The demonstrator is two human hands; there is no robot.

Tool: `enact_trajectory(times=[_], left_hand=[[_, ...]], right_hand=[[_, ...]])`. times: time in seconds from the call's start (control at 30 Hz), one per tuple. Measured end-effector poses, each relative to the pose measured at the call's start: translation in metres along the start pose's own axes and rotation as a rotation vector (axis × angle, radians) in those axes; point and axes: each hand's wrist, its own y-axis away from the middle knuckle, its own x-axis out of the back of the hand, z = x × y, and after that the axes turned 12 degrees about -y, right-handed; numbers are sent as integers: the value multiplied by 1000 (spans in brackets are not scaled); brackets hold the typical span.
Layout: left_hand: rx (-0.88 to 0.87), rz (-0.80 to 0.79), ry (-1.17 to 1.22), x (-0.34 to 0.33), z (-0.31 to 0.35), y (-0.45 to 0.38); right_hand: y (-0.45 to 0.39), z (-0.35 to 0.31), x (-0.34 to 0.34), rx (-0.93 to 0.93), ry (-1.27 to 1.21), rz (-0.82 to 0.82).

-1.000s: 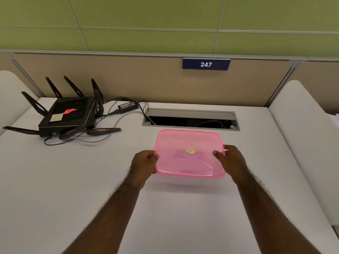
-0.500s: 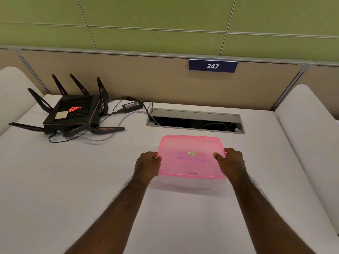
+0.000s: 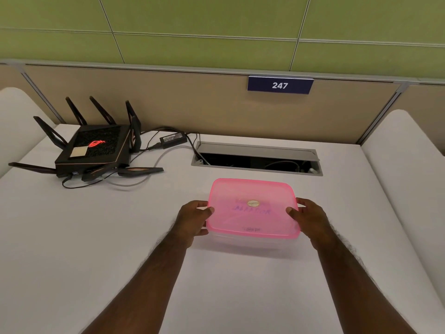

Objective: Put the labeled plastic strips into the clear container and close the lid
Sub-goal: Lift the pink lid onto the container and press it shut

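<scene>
Two hands — left hand (image 3: 192, 219), right hand (image 3: 310, 219) — fingers clamped on the lidded clear container (image 3: 252, 242).

Both bare forearms reach forward from the bottom edge, angled inward toward each other. The left hand (image 3: 193, 220) is curled, thumb on top and fingers wrapped below in a closed grip. The right hand (image 3: 309, 219) mirrors it, thumb pointing inward, fingers folded under. The wrists are level, well apart.
</scene>
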Motion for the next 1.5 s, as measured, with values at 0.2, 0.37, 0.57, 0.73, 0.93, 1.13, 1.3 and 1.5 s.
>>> enact_trajectory(times=[0.2, 0.37, 0.57, 0.73, 0.93, 1.13, 1.3, 1.5], left_hand=[[51, -124, 63, 8, 0, -3], [13, -85, 16, 5, 3, -5], [-98, -25, -60, -5, 0, 2], [-89, -62, 15, -1, -3, 5], [-61, -130, 90, 4, -8, 3], [37, -310, 175, 14, -16, 3], [131, -286, 283, 12, -24, 3], [147, -252, 192, 10, -17, -3]], right_hand=[[-3, 6, 3, -44, -146, -12], [-10, 3, 3, -97, -209, -13], [-3, 10, 8, -83, -270, -77], [8, 22, 20, -112, -392, -179], [21, 36, 23, -250, -358, -255], [18, 38, 24, -280, -470, -231], [18, 46, 24, -308, -518, -210], [13, 44, 22, -345, -506, -237]])
